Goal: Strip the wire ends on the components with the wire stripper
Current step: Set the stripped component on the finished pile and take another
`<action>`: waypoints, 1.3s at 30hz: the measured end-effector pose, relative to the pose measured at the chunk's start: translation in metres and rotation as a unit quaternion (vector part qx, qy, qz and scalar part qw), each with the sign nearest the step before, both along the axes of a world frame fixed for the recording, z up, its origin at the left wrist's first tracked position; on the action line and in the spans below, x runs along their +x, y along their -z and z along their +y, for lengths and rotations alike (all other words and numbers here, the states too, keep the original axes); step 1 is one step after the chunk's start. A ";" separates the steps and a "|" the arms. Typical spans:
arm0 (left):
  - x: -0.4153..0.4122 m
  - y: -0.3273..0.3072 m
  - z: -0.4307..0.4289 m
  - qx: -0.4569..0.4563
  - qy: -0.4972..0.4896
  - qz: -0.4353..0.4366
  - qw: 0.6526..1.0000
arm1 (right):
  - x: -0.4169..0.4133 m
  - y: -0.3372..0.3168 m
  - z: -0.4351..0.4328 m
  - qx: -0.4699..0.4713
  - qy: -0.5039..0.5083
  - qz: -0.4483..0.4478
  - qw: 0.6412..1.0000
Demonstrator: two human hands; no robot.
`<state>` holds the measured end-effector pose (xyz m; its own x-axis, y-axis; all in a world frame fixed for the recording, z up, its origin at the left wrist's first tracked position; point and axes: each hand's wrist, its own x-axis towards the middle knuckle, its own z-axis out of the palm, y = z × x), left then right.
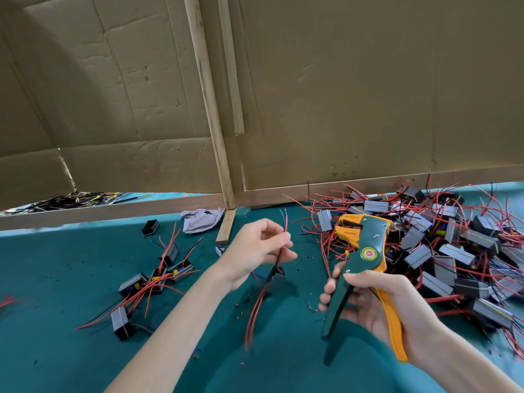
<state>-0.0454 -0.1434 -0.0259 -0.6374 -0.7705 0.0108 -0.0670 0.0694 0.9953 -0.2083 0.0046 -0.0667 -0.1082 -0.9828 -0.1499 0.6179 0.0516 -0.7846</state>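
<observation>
My left hand [259,249] pinches a red and a black wire [285,222] whose bare ends point up. A small black component [276,275] hangs from these wires below the hand, with more red wires trailing down. My right hand [377,304] grips the green and orange handles of the wire stripper [365,251]. Its orange jaws stand apart and point left toward the wire ends, a hand's width away from them. A big heap of grey-black components with red wires [442,251] lies at the right.
A smaller group of components [154,282] with red wires lies at the left on the teal table [71,350]. A crumpled cloth [201,219] and a wooden strip [226,226] sit by the cardboard back wall. Small insulation scraps [246,300] dot the table.
</observation>
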 end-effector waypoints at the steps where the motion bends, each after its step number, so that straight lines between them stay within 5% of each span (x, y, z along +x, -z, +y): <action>1: -0.003 0.002 0.004 -0.003 -0.004 0.017 1.000 | 0.001 -0.001 0.000 -0.001 -0.002 0.003 1.000; 26: -0.002 -0.019 0.021 -0.005 0.033 0.092 0.995 | 0.008 -0.013 0.006 -0.044 -0.100 0.047 0.993; 39: 0.000 -0.035 0.037 -0.038 0.054 0.065 0.996 | 0.010 -0.018 0.013 -0.111 -0.144 0.106 0.978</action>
